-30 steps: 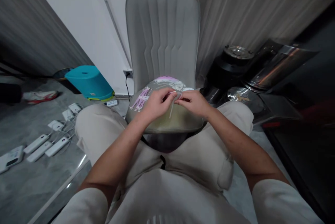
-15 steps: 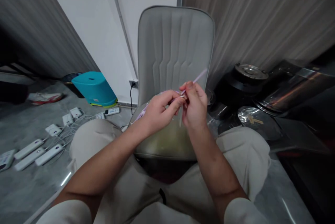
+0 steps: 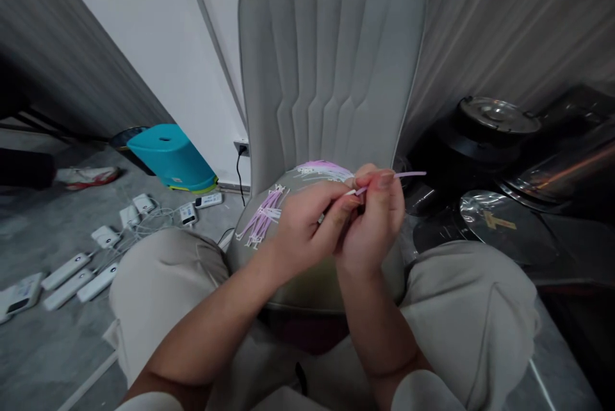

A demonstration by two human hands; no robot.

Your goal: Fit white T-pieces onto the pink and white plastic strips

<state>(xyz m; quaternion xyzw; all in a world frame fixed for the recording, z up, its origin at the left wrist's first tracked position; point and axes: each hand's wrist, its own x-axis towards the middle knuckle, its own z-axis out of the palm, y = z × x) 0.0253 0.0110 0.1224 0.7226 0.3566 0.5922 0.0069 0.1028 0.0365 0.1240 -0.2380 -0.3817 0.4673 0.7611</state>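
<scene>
My left hand [image 3: 310, 222] and my right hand [image 3: 372, 225] meet over the seat of a grey padded chair [image 3: 331, 52]. A thin purple plastic stick [image 3: 411, 174] is pinched between my right thumb and fingers, its free end pointing right. Between my left thumb and forefinger shows a small white tip [image 3: 351, 193], lined up with the stick's inner end. Whether the two are joined, I cannot tell. On the seat, left of my hands, lies a pile of purple sticks with white ends [image 3: 262, 222]. Behind my hands, loose purple and white sticks [image 3: 323, 169] are heaped.
White power banks [image 3: 98, 283] with tangled cables cover the floor at left. A turquoise stool [image 3: 168, 152] stands by the white wall, near a socket [image 3: 241, 148] with a black plug. Dark pots and a lid [image 3: 500, 115] are at right.
The view has dipped closer to the chair, so both stick piles show more plainly. My hands stay together; the purple stick has turned from slanting upward to nearly level.
</scene>
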